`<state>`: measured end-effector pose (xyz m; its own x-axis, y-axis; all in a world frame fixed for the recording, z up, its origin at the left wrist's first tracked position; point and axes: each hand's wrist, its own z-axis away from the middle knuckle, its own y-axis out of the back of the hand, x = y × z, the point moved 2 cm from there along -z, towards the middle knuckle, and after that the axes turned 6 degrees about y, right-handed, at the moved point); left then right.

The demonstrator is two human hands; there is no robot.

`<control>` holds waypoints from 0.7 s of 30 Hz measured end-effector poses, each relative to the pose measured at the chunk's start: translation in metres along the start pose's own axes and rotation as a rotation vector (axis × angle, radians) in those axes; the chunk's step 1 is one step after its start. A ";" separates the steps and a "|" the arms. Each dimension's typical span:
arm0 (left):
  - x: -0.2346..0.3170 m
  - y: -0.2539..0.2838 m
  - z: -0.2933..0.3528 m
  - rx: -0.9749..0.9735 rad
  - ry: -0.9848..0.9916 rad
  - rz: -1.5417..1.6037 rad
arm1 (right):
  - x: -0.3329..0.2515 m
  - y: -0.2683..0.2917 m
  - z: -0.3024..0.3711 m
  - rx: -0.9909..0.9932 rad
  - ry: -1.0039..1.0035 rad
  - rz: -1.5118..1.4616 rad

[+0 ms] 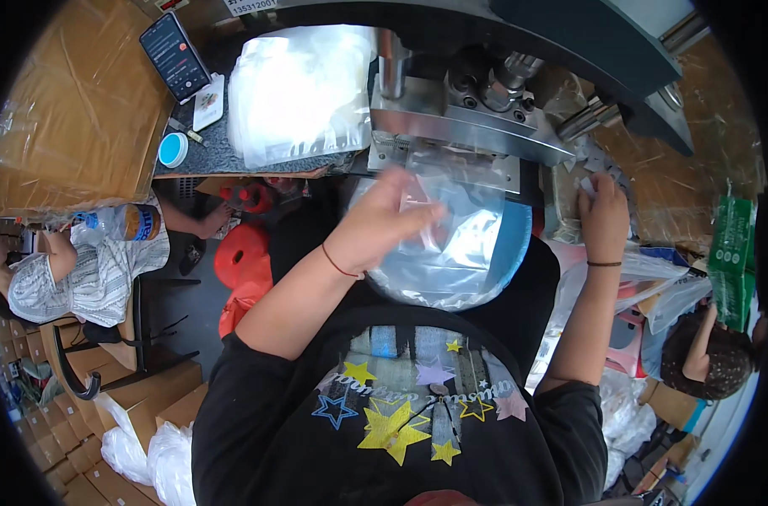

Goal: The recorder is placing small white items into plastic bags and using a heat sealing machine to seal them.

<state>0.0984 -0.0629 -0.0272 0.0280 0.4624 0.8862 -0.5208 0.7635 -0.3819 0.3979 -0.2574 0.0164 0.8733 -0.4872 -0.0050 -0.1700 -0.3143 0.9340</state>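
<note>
My left hand [379, 223] is smeared by motion in front of a metal press [476, 126]. Its thumb points right, over a clear plastic bag [464, 173] whose far end lies at the press plate. Whether the fingers grip that bag is hidden by the blur. Below, a blue tub [523, 240] rests on my lap with clear plastic bags [455, 261] in it. To the right of the press, my right hand [605, 218] is closed, pinching a small pale piece [586, 185] beside similar grey scraps [607, 160].
A stack of clear bags [304, 93] lies left of the press. Beyond it are a phone [175, 55] and a round blue-lidded jar [173, 150]. Large cartons [80, 93] flank the bench. A red stool [240, 257] stands lower left. One person [88, 270] sits left, another [708, 350] right.
</note>
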 end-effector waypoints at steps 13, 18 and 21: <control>0.035 0.060 0.062 0.399 -0.381 -0.576 | -0.092 0.049 0.037 0.066 0.377 -0.544; 0.029 0.008 0.059 0.123 -0.150 -0.515 | -0.151 0.068 0.013 -0.001 0.356 -1.004; 0.021 -0.013 0.055 0.057 -0.074 -0.606 | -0.168 0.085 -0.007 0.051 0.353 -1.017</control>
<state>0.0591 -0.0878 0.0106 0.2750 -0.0811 0.9580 -0.4753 0.8547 0.2088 0.2398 -0.1965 0.0995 0.6968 0.2815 -0.6597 0.6982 -0.4765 0.5343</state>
